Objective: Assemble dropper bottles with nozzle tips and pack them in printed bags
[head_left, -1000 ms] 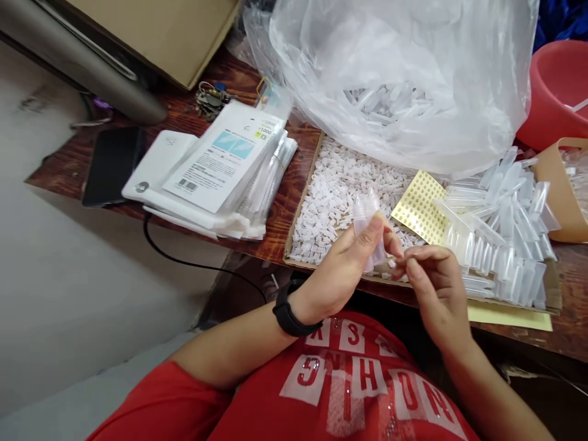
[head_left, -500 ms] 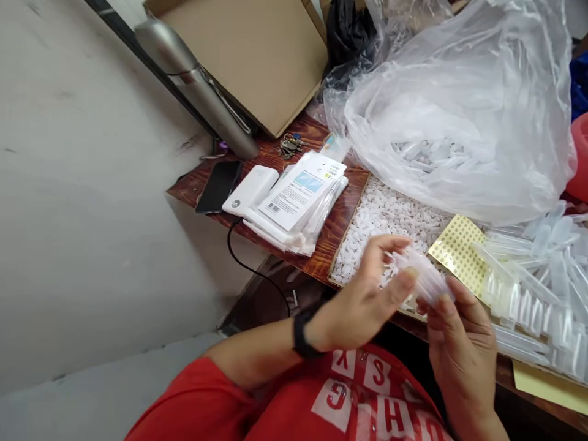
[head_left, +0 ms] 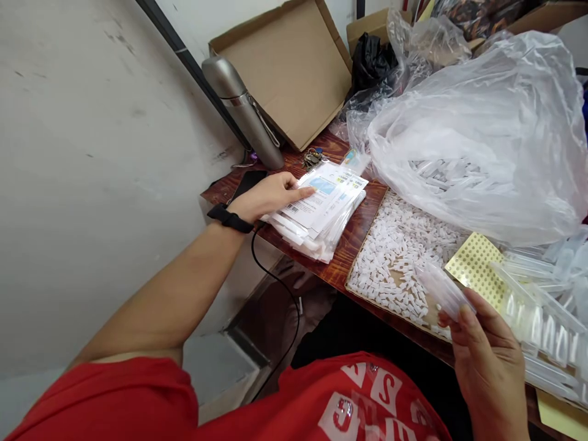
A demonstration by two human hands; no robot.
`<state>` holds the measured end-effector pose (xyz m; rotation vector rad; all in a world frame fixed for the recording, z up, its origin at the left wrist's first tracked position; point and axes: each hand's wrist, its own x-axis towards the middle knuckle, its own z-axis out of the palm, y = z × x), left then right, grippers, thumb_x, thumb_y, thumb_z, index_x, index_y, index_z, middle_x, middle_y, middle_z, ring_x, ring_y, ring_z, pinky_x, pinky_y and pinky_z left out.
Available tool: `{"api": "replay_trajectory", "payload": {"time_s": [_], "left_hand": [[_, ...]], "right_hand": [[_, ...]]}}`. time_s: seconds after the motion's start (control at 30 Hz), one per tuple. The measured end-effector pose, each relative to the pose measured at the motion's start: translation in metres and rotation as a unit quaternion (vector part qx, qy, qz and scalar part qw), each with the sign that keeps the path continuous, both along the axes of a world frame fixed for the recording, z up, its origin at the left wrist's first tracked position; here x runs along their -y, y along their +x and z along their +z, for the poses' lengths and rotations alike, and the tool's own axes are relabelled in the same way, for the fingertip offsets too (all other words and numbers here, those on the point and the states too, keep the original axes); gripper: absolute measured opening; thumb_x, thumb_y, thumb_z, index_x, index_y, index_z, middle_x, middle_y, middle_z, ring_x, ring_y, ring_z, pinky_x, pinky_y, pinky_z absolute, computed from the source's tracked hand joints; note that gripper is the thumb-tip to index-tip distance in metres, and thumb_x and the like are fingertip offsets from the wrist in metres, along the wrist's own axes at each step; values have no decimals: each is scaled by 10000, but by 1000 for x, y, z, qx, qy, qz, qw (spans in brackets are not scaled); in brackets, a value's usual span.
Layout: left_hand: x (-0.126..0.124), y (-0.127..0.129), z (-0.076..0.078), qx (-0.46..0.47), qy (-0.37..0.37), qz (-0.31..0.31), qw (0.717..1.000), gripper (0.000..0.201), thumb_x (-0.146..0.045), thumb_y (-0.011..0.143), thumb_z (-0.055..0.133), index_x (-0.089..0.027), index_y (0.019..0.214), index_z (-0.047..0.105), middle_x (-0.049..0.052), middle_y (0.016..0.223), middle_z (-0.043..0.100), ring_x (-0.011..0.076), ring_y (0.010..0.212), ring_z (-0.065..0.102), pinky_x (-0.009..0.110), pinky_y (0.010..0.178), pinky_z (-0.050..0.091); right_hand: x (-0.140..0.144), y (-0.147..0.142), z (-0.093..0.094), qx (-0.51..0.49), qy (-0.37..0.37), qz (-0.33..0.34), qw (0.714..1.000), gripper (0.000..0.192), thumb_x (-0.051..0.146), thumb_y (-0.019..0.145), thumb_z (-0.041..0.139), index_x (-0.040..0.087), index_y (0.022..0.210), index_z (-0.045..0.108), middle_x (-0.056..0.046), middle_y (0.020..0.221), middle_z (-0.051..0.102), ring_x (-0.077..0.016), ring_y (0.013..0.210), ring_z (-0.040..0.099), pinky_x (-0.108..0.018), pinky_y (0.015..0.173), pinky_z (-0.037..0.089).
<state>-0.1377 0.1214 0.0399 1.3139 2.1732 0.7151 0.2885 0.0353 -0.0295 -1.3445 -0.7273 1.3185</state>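
The left hand (head_left: 269,195) lies flat, fingers loose, on the stack of packets (head_left: 321,211); the right hand (head_left: 489,361) grips a bundle of clear tubes (head_left: 441,289).

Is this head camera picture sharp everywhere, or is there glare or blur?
Head view: even, soft light; the big clear plastic bag shines with pale glare. The left hand on the stack of clear printed packets looks sharp; the bundle of small clear tubes in the right hand is slightly smeared.

Left hand (head_left: 269,196) stretched out flat; right hand (head_left: 489,361) raised, fingers (head_left: 466,315) pinched.
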Motion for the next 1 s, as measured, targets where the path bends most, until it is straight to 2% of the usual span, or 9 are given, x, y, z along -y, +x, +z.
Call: {"api": "replay_trajectory", "payload": {"time_s": [0.13, 0.27, 0.37, 0.43, 0.53, 0.6, 0.67, 0.8, 1.0], "left_hand": [[4, 0, 1, 124, 46, 19, 991, 415, -583, 842, 826, -206, 805, 658, 55, 794, 719, 188, 685, 630, 314, 635, 501], [5, 3, -3, 213, 118, 25, 970, 417, -618, 909, 750, -201, 927, 746, 85, 871, 785, 196, 754, 685, 332, 717, 574], [8, 8, 1, 251, 155, 19, 955, 364, -556, 885, 816, -203, 968, 783, 79, 874, 811, 226, 827, 722, 381, 817, 612], [14, 15, 11, 271, 189, 22, 944, 261, -480, 921, 816, -227, 976, 785, 57, 915, 833, 255, 962, 752, 446, 963, 610], [31, 39, 34, 325, 213, 2, 921, 147, -371, 1021, 713, -248, 1052, 788, 36, 1102, 853, 298, 1206, 739, 519, 1127, 561], [43, 62, 48, 382, 194, -35, 903, 183, -328, 1024, 695, -220, 1135, 794, 66, 1220, 835, 331, 1268, 729, 530, 1122, 584], [51, 87, 53, 450, 177, -69, 872, 206, -285, 986, 748, -205, 1171, 790, 92, 1270, 820, 345, 1306, 721, 504, 1116, 602], [43, 117, 38, 502, 194, -87, 838, 175, -236, 982, 754, -192, 1150, 780, 95, 1244, 829, 305, 1246, 761, 430, 1062, 640], [11, 109, 5, 541, 175, -59, 821, 186, -218, 989, 726, -159, 1153, 792, 123, 1237, 831, 296, 1161, 800, 439, 1059, 642]], "right_hand": [[0, 2, 0, 4, 4, 5, 1000, 545, 450, 680, 1001, 279, 1162, 813, 16, 881, 785, -96, 719, 730, -196, 702, 622], [0, 2, -3, 17, 10, 15, 1000, 509, 446, 706, 986, 266, 1152, 819, 10, 842, 772, -108, 703, 729, -202, 668, 612], [1, 4, -6, 32, 12, 26, 999, 505, 455, 729, 970, 252, 1166, 819, -6, 844, 775, -133, 712, 735, -237, 669, 618], [1, 6, -6, 40, 11, 34, 999, 518, 462, 738, 964, 246, 1185, 815, -13, 838, 776, -148, 719, 737, -260, 679, 623], [1, 9, -2, 23, 6, 23, 999, 544, 451, 696, 991, 263, 1176, 816, -1, 853, 781, -132, 712, 735, -244, 690, 620], [0, 10, 1, 8, 8, 10, 1000, 545, 443, 683, 1000, 275, 1168, 816, 0, 921, 797, -120, 733, 741, -229, 705, 622], [0, 11, 3, 6, 15, 3, 1000, 526, 432, 705, 990, 277, 1176, 815, -5, 985, 808, -118, 768, 746, -226, 721, 625], [-1, 14, 3, 2, 27, -5, 1000, 485, 403, 734, 977, 264, 1170, 819, -8, 989, 807, -121, 784, 738, -241, 728, 629], [-1, 17, 2, 1, 38, -16, 999, 452, 407, 732, 979, 275, 1136, 824, -2, 952, 811, -111, 760, 738, -235, 718, 621]]}}
